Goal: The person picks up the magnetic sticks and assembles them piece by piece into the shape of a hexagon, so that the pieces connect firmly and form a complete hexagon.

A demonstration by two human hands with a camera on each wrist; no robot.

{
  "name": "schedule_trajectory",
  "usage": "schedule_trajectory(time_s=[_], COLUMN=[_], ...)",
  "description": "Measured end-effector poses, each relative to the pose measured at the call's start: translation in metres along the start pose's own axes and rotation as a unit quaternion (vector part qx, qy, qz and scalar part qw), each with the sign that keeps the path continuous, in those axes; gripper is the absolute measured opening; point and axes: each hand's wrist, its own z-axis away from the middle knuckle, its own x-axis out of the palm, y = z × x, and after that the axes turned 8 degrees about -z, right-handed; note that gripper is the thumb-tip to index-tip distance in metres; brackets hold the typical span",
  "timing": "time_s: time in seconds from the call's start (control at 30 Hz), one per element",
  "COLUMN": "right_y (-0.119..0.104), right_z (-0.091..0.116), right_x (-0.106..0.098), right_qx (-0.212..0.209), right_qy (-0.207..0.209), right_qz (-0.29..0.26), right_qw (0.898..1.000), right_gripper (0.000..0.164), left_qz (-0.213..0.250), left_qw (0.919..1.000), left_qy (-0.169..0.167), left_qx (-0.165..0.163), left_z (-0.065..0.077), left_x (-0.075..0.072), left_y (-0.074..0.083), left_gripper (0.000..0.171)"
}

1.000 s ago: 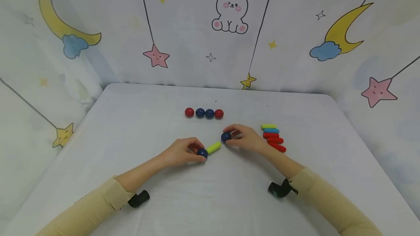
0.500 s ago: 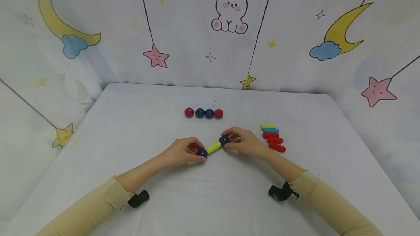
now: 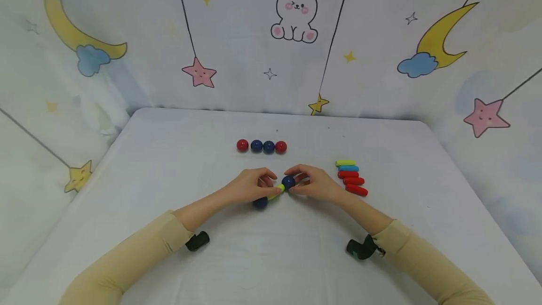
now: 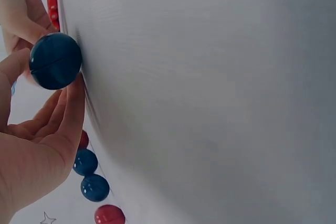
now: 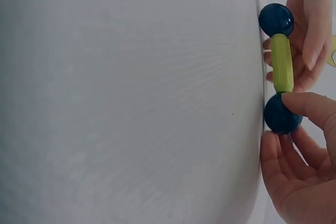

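Note:
A yellow-green toy stick [image 5: 282,62] lies between two dark blue balls, one at each end. My right hand [image 3: 315,182] pinches the farther blue ball [image 3: 288,182] between thumb and fingers, right at the stick's end. Over the stick, my left hand [image 3: 247,186] has its thumb and fingers parted, with no pinch on the nearer blue ball [image 3: 260,204]. That ball shows in front of the left fingers in the left wrist view, where it hides the stick. In the right wrist view the left hand is behind the stick.
Behind the hands, a row holds a red ball [image 3: 243,145], two blue balls [image 3: 256,146] and another red ball [image 3: 281,147]. To the right lie several sticks: yellow-green [image 3: 345,163], blue [image 3: 348,168] and red [image 3: 356,189]. A white cloth covers the table [image 3: 190,135].
My right hand has brought its blue ball down to the stick's far end. My left hand has let go of the nearer ball and moved right, over the stick.

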Motion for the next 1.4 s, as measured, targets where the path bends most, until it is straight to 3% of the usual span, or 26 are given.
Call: schedule_trajectory(time_s=[0.23, 0.63, 0.8, 0.93, 1.03, 1.17, 1.4], right_y=[-0.003, 0.000, 0.003, 0.010, 0.020, 0.029, 0.041], right_z=[0.001, 0.002, 0.009, 0.017, 0.025, 0.035, 0.038], right_x=[0.000, -0.006, -0.029, -0.059, -0.083, -0.105, -0.116], right_qx=[0.002, 0.012, -0.022, -0.024, 0.003, 0.054, 0.104], right_qy=[-0.009, 0.000, 0.036, 0.093, 0.125, 0.135, 0.121], right_qz=[-0.021, -0.015, 0.040, 0.116, 0.150, 0.153, 0.144], right_qw=[1.000, 1.000, 0.998, 0.989, 0.981, 0.978, 0.977], right_gripper=[0.044, 0.041, 0.027, 0.020, 0.021, 0.026, 0.030], left_qz=[-0.012, -0.013, -0.010, -0.008, -0.006, -0.009, -0.013], left_qw=[0.9999, 0.9999, 0.9999, 1.0000, 1.0000, 0.9999, 0.9999], left_qy=[0.000, 0.001, 0.001, -0.002, -0.003, -0.002, 0.002], left_qx=[0.011, 0.007, 0.002, 0.001, 0.004, 0.007, 0.011], left_z=[-0.017, -0.022, -0.020, -0.020, -0.020, -0.021, -0.021], left_x=[0.005, 0.010, 0.010, 0.010, 0.010, 0.011, 0.012], left_y=[0.007, 0.008, 0.009, 0.009, 0.008, 0.006, 0.005], left_gripper=[0.041, 0.036, 0.036, 0.036, 0.036, 0.036, 0.036])
